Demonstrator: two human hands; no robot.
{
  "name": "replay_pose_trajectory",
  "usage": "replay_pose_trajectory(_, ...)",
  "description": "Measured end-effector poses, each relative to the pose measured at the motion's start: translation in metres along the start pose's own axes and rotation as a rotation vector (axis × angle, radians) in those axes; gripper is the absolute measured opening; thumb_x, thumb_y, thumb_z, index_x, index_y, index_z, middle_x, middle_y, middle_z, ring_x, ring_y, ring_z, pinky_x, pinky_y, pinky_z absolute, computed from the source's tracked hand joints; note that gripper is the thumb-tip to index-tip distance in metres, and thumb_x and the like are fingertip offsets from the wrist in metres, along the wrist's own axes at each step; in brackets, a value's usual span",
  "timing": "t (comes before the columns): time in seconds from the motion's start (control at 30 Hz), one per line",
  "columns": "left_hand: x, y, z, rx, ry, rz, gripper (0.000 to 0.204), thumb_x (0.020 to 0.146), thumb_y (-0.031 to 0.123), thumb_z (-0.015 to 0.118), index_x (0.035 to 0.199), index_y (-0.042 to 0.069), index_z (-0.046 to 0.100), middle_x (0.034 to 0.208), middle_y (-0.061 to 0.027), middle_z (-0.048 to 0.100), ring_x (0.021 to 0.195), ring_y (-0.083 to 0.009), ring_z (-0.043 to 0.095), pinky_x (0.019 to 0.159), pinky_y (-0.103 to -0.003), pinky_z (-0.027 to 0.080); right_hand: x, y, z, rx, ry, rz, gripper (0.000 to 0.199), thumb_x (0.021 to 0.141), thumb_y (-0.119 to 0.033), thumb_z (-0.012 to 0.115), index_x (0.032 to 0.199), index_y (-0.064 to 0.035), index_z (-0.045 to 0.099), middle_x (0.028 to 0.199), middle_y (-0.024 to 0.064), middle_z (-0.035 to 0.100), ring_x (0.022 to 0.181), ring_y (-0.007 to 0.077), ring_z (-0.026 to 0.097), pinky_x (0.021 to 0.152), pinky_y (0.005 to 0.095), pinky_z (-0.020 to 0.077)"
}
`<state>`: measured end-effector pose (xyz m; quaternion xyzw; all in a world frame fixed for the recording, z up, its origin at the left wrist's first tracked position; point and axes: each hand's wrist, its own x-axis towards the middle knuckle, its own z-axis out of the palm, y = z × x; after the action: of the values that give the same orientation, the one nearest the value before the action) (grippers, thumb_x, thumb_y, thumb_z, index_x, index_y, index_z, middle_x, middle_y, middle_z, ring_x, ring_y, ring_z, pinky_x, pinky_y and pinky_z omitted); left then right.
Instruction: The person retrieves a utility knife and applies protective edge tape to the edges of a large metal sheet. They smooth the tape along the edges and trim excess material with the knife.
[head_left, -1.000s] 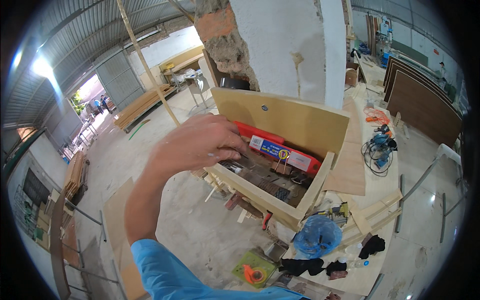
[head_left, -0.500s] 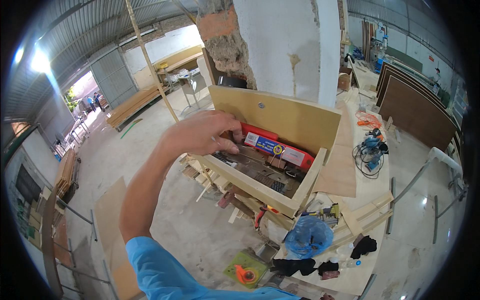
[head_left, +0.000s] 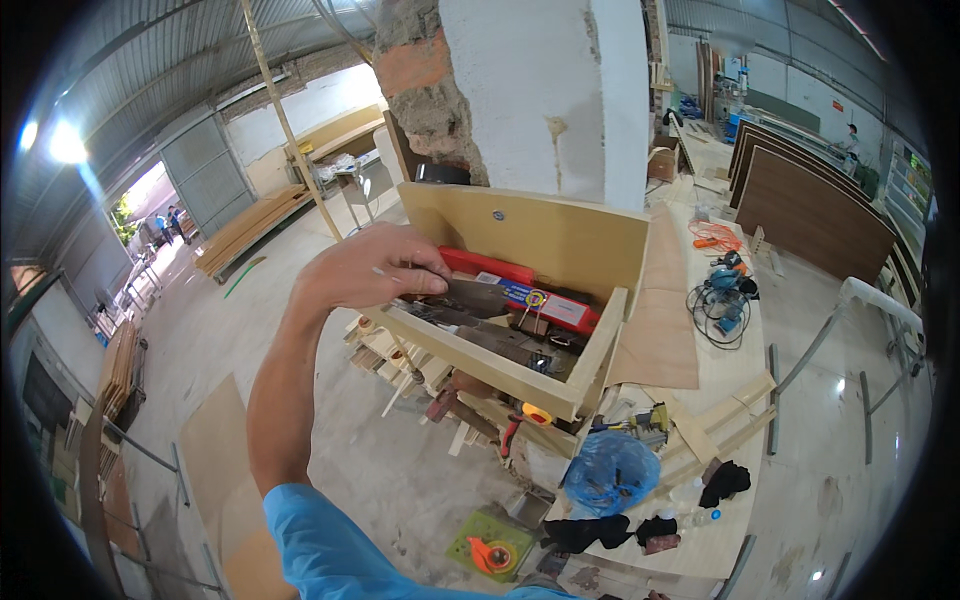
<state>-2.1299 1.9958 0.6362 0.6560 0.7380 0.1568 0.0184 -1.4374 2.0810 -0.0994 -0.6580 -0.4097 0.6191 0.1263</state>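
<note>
My left hand point(head_left: 372, 268) reaches over the left end of a wooden box point(head_left: 565, 236) with a tall back panel. Between its thumb and fingers is a flat, dark grey metal plate point(head_left: 478, 297), tilted above the box's contents; its exact kind is unclear. Behind the plate lie a red case point(head_left: 495, 265) and a red package point(head_left: 578, 317) with a blue and white label. Dark metal pieces and small hardware point(head_left: 540, 362) cover the box's floor, partly hidden by the plate and hand. My right hand is not in view.
Right of the box stands a long bench point(head_left: 690, 420) bearing a blue plastic bag point(head_left: 612, 472), black cloths point(head_left: 725, 484) and corded power tools point(head_left: 728, 295). A red-handled tool point(head_left: 512, 432) hangs below the box. An orange tape roll point(head_left: 490, 555) rests on a green stool.
My left hand has lifted the grey metal plate up from among the box's contents, so it now covers part of the labelled package. The whole view has shifted slightly.
</note>
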Motion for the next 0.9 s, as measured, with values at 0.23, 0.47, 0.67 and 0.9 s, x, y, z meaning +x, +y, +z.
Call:
replay_pose_trajectory(0.23, -0.006, 0.024, 0.001, -0.043, 0.160, -0.090, 0.024, 0.090, 0.021, 0.071, 0.099, 0.000, 0.075, 0.081, -0.0073, 0.071, 0.071, -0.0143, 0.061, 0.065, -0.030, 0.047, -0.052, -0.018, -0.004, 0.122, 0.114, -0.024, 0.041, 0.094, -0.043, 0.064, 0.108, -0.0047, 0.066, 0.089, 0.0088, 0.068, 0.073, 0.0229, 0.066, 0.056, 0.0352, 0.0509)
replay_pose_trajectory(0.47, -0.034, 0.116, -0.009, -0.123, 0.382, 0.039, 0.037, 0.091, 0.033, 0.067, 0.103, -0.001, 0.074, 0.089, -0.0072, 0.070, 0.081, -0.0146, 0.060, 0.073, -0.031, 0.047, -0.113, 0.048, -0.049, 0.248, 0.324, -0.117, 0.032, 0.093, -0.031, 0.064, 0.100, 0.0001, 0.066, 0.078, 0.0106, 0.066, 0.070, 0.0212, 0.065, 0.060, 0.0360, 0.0562)
replay_pose_trajectory(0.67, -0.074, 0.304, 0.163, -0.585, -0.120, 0.498, 0.034, 0.098, 0.021, 0.059, 0.124, 0.000, 0.061, 0.121, -0.0191, 0.065, 0.108, -0.0272, 0.064, 0.097, -0.035, 0.049, -0.263, 0.077, -0.044, 0.411, 0.544, -0.619, 0.044, 0.099, -0.032, 0.058, 0.128, 0.0001, 0.059, 0.116, 0.0161, 0.067, 0.108, 0.0222, 0.062, 0.094, 0.0360, 0.0487)
replay_pose_trajectory(0.9, -0.269, 0.547, 0.456, -0.072, -1.054, 0.927, 0.041, 0.093, 0.031, 0.056, 0.121, 0.002, 0.064, 0.132, -0.0265, 0.058, 0.124, -0.0418, 0.053, 0.106, -0.046, 0.042, -0.522, 0.143, -0.055, 0.217, 0.999, -0.738, 0.054, 0.100, -0.042, 0.056, 0.133, 0.0011, 0.054, 0.118, 0.0218, 0.065, 0.107, 0.0352, 0.062, 0.092, 0.0425, 0.0481)
